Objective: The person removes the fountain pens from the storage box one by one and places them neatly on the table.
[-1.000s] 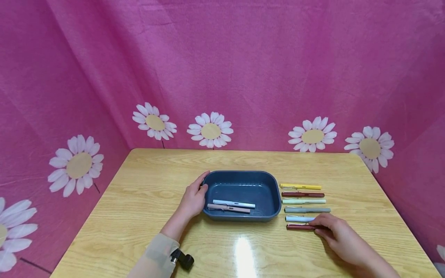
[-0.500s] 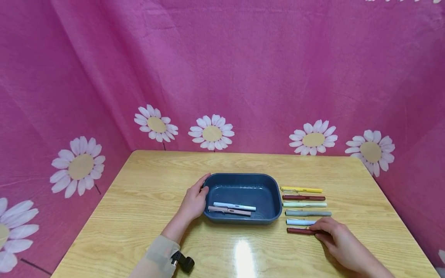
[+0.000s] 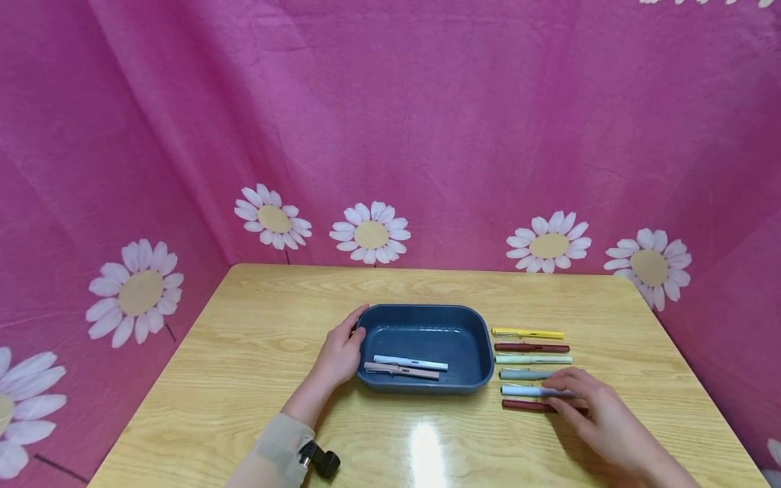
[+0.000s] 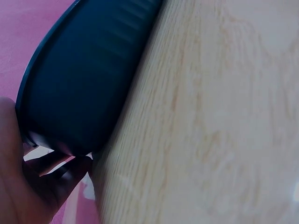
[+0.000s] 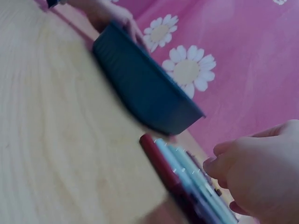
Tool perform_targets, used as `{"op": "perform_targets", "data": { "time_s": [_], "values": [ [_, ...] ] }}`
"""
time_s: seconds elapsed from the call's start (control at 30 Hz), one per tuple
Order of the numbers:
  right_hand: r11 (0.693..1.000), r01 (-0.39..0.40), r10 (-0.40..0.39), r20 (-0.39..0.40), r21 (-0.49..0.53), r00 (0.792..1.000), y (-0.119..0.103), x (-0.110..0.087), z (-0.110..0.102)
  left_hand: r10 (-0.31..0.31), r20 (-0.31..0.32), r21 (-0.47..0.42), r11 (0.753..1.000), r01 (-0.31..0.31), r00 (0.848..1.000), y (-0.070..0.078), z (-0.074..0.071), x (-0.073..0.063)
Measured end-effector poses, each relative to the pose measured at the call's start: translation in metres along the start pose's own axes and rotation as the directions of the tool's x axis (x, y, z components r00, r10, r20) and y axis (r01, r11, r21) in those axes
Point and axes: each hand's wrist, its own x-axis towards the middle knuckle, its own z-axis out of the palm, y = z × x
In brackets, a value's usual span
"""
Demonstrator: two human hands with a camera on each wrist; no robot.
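Observation:
My left hand [image 3: 339, 351] grips the left end of a dark blue rectangular tray [image 3: 424, 389], thumb over its rim and fingers outside. In the tray lie a white pen [image 3: 410, 362] and a brownish-pink pen [image 3: 401, 371]. My right hand [image 3: 604, 417] is over the near end of a row of capped pens, its thumb and fingers parted. Its fingertips are at the light blue pen [image 3: 518, 390], and its thumb is by the nearest dark red pen [image 3: 526, 405]. In the right wrist view, curled fingers [image 5: 224, 161] are beside the pens.
Beyond lie a grey pen [image 3: 521, 374], a pale green pen [image 3: 533, 360], another dark red pen [image 3: 532, 348] and a yellow pen [image 3: 528, 333]. All rest on a wooden table [image 3: 256, 312]. A pink curtain [image 3: 427, 135] with daisies stands behind it.
My right hand has let go of the nearest dark red pen and shifted slightly away from me, its fingers spreading over the light blue pen. My left hand has kept its grip on the tray.

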Motion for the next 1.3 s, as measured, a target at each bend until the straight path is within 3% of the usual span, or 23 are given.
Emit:
{"op": "perform_targets", "data": {
  "time_s": [0.27,0.53,0.83,1.03,1.3],
  "values": [
    [0.996,0.094,-0.093,-0.071,0.01,0.993,-0.016,0.024,-0.012,-0.02,0.002,-0.013,1.0,0.02,1.0,0.001,0.001,-0.002],
    [0.997,0.064,-0.061,-0.069,0.046,0.996,-0.03,0.05,-0.014,-0.023,0.004,-0.018,1.0,0.023,1.0,0.001,0.001,-0.002],
    [0.986,0.043,-0.043,-0.001,0.163,0.999,-0.039,0.077,0.0,-0.018,-0.001,-0.014,1.0,0.018,1.0,0.001,0.002,-0.002],
    [0.977,-0.014,0.004,0.044,0.214,0.999,-0.04,0.089,0.005,-0.023,-0.003,-0.011,1.0,0.023,1.0,0.001,0.003,-0.002],
    [0.952,-0.022,-0.004,0.082,0.306,0.997,-0.045,0.105,0.014,-0.029,0.002,-0.012,1.0,0.029,1.0,0.004,0.002,-0.002]
  ]
}}
